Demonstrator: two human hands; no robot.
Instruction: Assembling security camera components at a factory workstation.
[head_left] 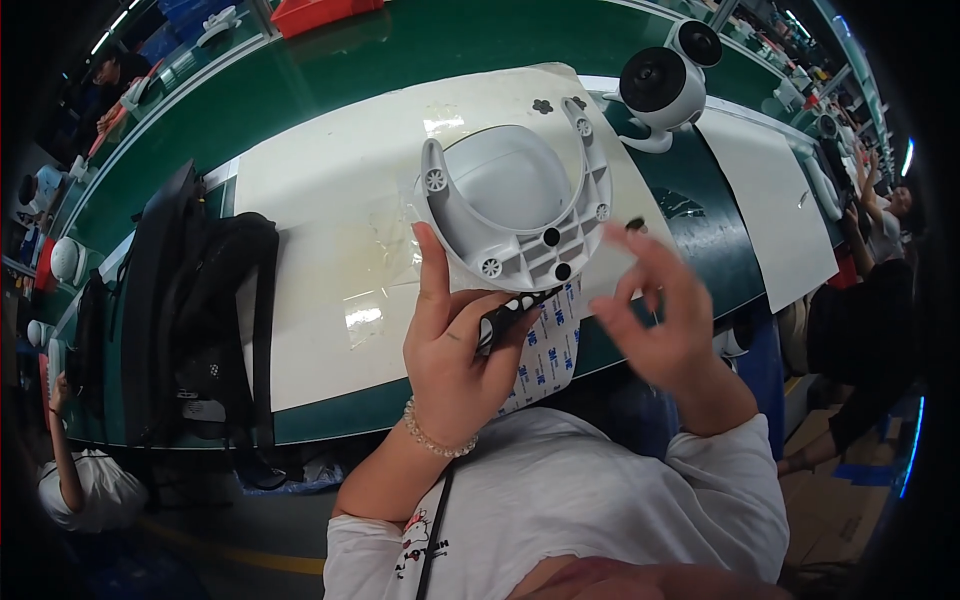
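Note:
My left hand [455, 340] grips a white plastic U-shaped stand [520, 255] with its ribbed underside toward me. Two black round pads [551, 237] show on the ribs at its curve, and spoked round recesses sit along its arms. Pinched in the same hand, below the stand, is a strip with black dots [512, 318]. A printed white-and-blue backing sheet [545, 355] hangs down under it. Just right of the stand, my right hand [660, 310] is slightly blurred, its thumb and fingers apart and nothing visible between them.
A pale mat [320, 290] covers the green bench [330, 70]. Black bags [215, 320] lie at the left. A white device with black round faces [660, 85] stands at the back right, near another white sheet [770, 200]. A red bin [318, 14] sits at the far edge. Other people work on both sides.

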